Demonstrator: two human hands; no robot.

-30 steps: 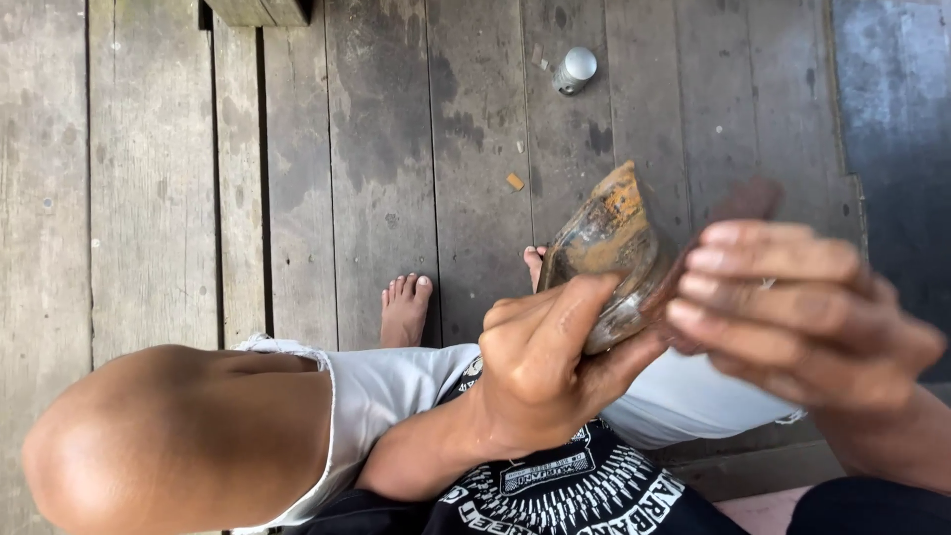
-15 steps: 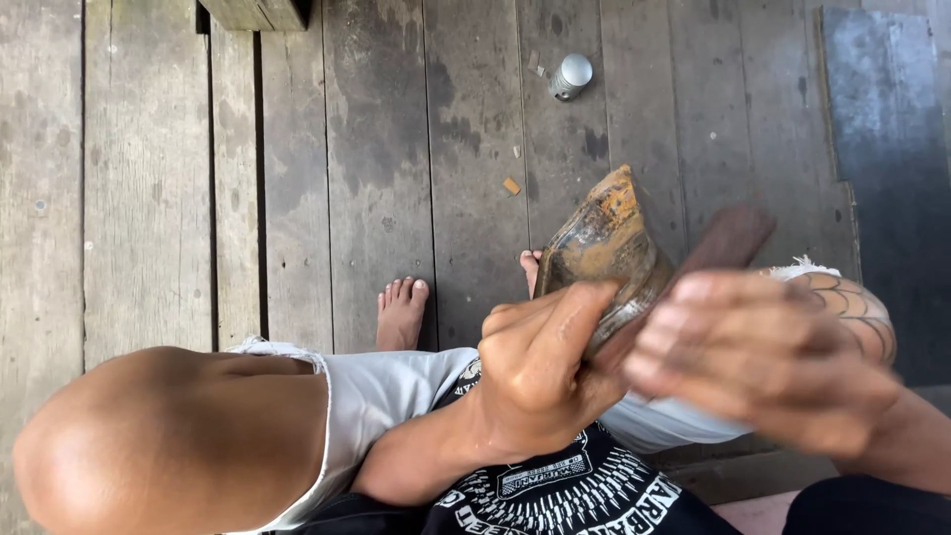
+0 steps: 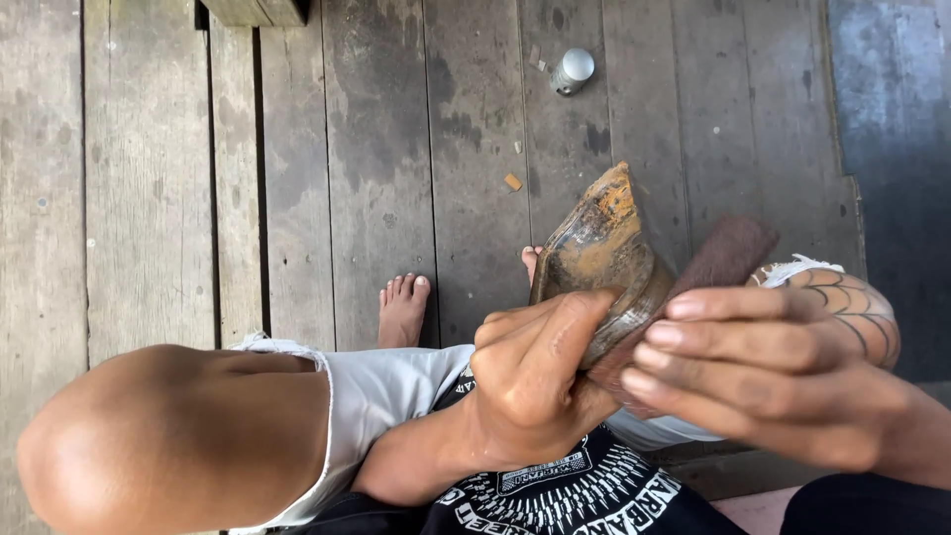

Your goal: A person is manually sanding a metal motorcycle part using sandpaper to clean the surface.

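Observation:
My left hand (image 3: 535,372) grips the wide end of a curved brown horn-like piece (image 3: 596,248) with an orange, rough tip pointing away from me. My right hand (image 3: 768,381) holds a dark reddish-brown abrasive sheet (image 3: 723,256) flat against the piece's right side, fingers stretched over it. Both hands sit above my lap, over pale shorts and a black printed shirt.
Grey weathered floor planks (image 3: 149,178) lie below. A small silver cylinder (image 3: 573,70) lies on the boards at the top. A small tan chip (image 3: 513,182) rests near it. My bare feet (image 3: 404,307) and left knee (image 3: 149,436) are in view. A dark panel (image 3: 892,149) lies at right.
My right hand slid the abrasive sheet down along the piece toward me, then partway back up. The left hand kept its grip and barely moved.

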